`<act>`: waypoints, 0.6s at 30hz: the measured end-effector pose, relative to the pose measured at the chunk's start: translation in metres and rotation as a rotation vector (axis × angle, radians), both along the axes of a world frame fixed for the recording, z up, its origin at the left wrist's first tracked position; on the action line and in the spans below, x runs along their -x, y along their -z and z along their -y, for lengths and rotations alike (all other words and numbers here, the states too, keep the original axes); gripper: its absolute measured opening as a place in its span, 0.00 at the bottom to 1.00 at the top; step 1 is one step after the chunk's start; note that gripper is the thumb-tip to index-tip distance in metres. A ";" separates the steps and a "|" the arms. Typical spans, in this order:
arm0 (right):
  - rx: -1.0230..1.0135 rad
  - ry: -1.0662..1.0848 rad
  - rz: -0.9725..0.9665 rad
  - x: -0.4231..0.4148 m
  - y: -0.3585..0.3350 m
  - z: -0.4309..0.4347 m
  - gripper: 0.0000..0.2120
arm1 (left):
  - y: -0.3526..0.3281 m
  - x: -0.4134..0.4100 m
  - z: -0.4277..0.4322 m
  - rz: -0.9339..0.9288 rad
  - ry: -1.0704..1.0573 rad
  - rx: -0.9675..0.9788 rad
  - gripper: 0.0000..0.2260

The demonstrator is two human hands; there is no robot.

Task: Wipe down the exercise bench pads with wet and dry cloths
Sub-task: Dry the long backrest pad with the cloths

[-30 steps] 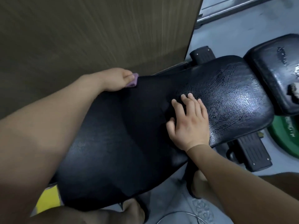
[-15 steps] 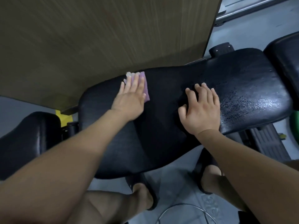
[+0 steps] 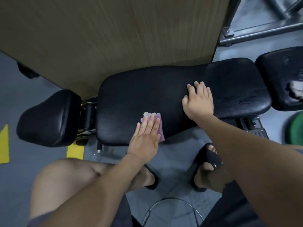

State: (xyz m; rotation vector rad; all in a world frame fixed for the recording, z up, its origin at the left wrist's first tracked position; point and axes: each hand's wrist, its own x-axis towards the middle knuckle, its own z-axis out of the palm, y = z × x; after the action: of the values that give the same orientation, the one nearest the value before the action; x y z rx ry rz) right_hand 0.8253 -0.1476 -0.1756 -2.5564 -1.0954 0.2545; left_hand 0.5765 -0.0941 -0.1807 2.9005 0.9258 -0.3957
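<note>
Bench pad (image 3: 147, 89): left hand (image 3: 146, 138) slid cloth (image 3: 160, 128) nearer, seemingly.

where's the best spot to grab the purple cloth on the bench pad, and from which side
On the purple cloth, likely the right-hand strip that shows past the left hand. It lies flat on the bench pad near the front edge, pressed under straight fingers, so pinch from the right, thumb sliding under that free strip; the rest is hidden.

Purple cloth (image 3: 159, 128) on black bench pad (image 3: 164, 89); yellow floor markings (image 3: 74, 151).
</note>
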 end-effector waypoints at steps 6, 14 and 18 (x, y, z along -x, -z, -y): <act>-0.027 -0.157 -0.060 0.036 -0.019 0.054 0.21 | 0.004 0.013 0.003 0.009 0.034 -0.073 0.29; -0.020 -0.018 -0.191 0.059 -0.041 0.127 0.12 | -0.008 -0.002 -0.003 -0.095 0.260 -0.119 0.30; -0.010 0.044 -0.253 0.049 -0.038 0.140 0.09 | -0.009 -0.023 0.004 -0.115 0.243 -0.066 0.29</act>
State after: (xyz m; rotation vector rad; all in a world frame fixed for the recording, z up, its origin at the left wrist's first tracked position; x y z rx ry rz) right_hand 0.7763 -0.2876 -0.1381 -2.4525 -0.9418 0.5426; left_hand 0.5995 -0.0979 -0.1714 3.0893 0.6095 -0.5627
